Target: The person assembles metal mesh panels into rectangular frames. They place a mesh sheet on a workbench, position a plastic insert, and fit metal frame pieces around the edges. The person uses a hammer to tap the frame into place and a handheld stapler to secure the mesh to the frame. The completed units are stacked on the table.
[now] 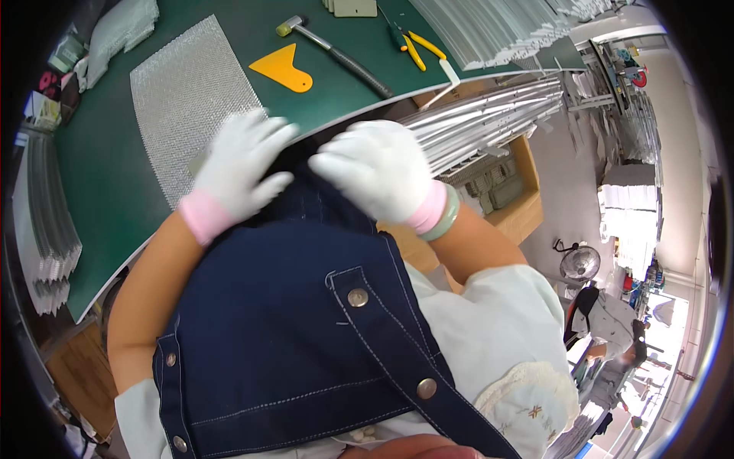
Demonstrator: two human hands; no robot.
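Note:
My left hand [241,164], in a white glove with a pink cuff, is at the near edge of a silvery, mesh-textured sheet [191,92]. Its fingers are stretched and the thumb stands apart. A small grey-green piece [199,161] shows beside that palm; I cannot tell whether the hand touches it. My right hand [378,168], gloved alike, is in front of the table edge above the dark blue apron [298,291]. Its fingers are curled together and slightly blurred, hiding whatever may be in them.
On the green table [103,176] lie a yellow scraper [284,69], a hammer [340,61] and yellow-handled pliers [415,52]. Silvery strips [489,30] are stacked at the back right. More strips [489,122] and a cardboard box [527,199] stand right. Another person [612,321] works far right.

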